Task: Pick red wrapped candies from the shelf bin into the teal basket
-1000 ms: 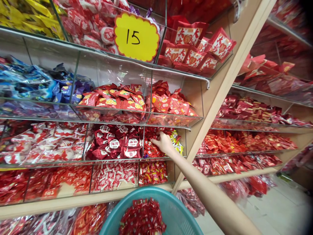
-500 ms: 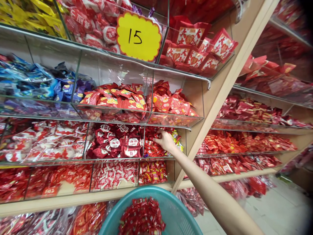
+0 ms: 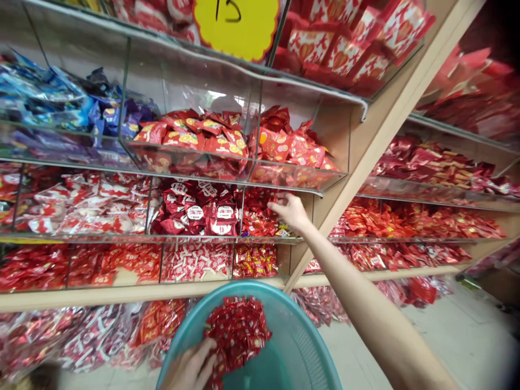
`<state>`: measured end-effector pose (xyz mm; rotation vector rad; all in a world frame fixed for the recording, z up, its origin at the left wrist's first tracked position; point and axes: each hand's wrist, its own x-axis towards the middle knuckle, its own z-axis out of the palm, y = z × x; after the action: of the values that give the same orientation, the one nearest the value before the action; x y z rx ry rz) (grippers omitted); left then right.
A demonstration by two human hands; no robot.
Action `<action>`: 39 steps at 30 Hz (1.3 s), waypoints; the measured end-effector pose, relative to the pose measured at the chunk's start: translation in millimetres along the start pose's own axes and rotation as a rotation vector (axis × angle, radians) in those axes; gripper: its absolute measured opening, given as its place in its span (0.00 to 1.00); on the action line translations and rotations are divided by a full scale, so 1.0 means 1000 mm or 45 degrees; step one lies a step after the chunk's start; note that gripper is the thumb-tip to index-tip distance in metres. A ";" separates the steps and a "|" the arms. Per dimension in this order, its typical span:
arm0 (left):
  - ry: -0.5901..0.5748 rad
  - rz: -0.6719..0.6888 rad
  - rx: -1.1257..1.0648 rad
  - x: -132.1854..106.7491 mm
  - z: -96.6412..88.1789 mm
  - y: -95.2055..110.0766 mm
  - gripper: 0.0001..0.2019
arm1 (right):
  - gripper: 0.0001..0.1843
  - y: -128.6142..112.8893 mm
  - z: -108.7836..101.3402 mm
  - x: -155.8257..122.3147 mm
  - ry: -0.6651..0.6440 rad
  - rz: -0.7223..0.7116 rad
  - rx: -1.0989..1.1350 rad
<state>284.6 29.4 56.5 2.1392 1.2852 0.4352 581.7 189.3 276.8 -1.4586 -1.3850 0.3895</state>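
My right hand [image 3: 289, 211] reaches into a small clear compartment of red-wrapped candies [image 3: 258, 214]. Its fingertips are drawn together over the candies; whatever they pinch is too small to make out. Below stands a teal plastic basket [image 3: 312, 346], with a heap of small dark-red wrapped candies [image 3: 239, 330] inside. At the basket's left side, my left hand [image 3: 190, 365] lies against that heap with its fingers apart, slightly blurred. Left of the right hand's compartment are maroon packets [image 3: 195, 211] with white labels.
Clear dividers separate the shelf bins. Orange-print packets [image 3: 227, 142] fill a bin above, beneath a protruding clear ledge [image 3: 195, 172]. A slanting wooden upright [image 3: 368, 143] stands right of my hand. Bagged sweets [image 3: 101, 336] lie under the bottom shelf. A yellow price card [image 3: 239, 27] hangs above.
The view has tilted downward, so the shelves sit higher and more of the basket shows. My left hand has come into view at the candy heap. My right hand stays at the same compartment.
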 end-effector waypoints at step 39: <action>0.340 -0.240 -0.178 -0.026 -0.009 -0.034 0.15 | 0.19 0.134 0.068 -0.223 -1.116 -0.620 -0.975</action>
<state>244.0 21.7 42.3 1.8699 1.5396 0.7267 536.2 53.4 49.6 -1.5027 -2.7485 0.1740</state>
